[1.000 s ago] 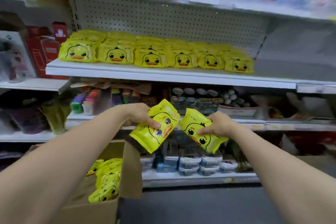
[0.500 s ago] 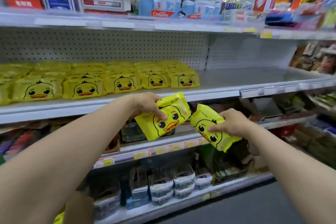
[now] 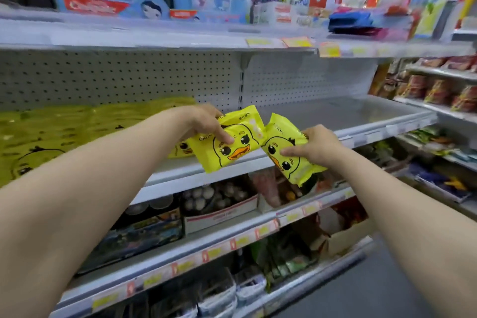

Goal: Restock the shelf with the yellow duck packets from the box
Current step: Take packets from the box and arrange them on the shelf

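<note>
both hands grip one duck packet apiece, left hand (image 3: 204, 124) on the left packet (image 3: 227, 147), right hand (image 3: 313, 146) on the right packet (image 3: 289, 152), held before the shelf (image 3: 348, 113); stocked packets (image 3: 51, 131) fill its left, the right lies bare; box out of view; much seems left.

each hand (image 3: 206, 124) (image 3: 313, 146) grips a duck packet (image 3: 228, 143) (image 3: 286, 148) before the shelf (image 3: 335, 113).

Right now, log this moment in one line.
left hand: holds left packet | right hand: holds right packet | both: before shelf, not placed
</note>
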`<action>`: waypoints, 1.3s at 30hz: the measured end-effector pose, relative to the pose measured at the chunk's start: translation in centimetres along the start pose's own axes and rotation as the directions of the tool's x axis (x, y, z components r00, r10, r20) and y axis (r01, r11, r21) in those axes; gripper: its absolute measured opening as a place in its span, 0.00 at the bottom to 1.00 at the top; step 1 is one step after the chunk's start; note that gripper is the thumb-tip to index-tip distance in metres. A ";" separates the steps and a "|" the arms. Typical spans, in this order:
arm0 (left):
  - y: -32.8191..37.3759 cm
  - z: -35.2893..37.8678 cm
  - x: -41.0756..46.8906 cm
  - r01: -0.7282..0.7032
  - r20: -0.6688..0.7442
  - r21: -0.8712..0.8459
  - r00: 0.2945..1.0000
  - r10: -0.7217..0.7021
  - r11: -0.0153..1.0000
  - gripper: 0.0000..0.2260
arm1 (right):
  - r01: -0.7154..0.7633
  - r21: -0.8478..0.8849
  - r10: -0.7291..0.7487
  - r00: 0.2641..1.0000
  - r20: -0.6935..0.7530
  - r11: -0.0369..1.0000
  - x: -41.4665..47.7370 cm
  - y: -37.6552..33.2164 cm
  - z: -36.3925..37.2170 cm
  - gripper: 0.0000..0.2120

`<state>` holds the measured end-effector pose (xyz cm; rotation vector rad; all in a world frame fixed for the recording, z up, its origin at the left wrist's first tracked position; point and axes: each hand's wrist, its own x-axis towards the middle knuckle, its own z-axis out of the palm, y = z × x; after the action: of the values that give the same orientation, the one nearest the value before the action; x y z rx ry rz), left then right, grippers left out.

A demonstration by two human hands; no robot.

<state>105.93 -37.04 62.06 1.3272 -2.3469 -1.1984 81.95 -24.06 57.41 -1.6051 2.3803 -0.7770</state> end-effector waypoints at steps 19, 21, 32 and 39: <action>7.2 4.1 16.5 0.210 -0.377 0.298 0.922 -0.087 0.931 0.20 | 0.199 0.076 -0.209 0.960 0.185 0.977 20.5 12.1 -2.7 0.23; 7.0 3.6 17.2 0.231 -0.405 0.296 0.909 -0.098 0.927 0.19 | 0.223 0.116 -0.245 0.937 0.248 0.968 22.0 12.1 -2.1 0.21; 4.9 -2.8 23.8 0.221 -0.374 0.393 0.925 -0.065 0.893 0.24 | 0.387 0.122 -0.405 0.849 0.338 0.914 28.0 6.9 -1.6 0.15; 2.7 -5.5 28.0 0.219 -0.349 0.511 0.937 -0.032 0.831 0.31 | 0.425 0.065 -0.425 0.860 0.283 0.903 31.5 5.7 -0.8 0.17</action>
<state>90.79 -61.36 61.66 1.7140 -2.4567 -0.2696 64.19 -50.56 59.81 -2.1155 1.8445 -0.5511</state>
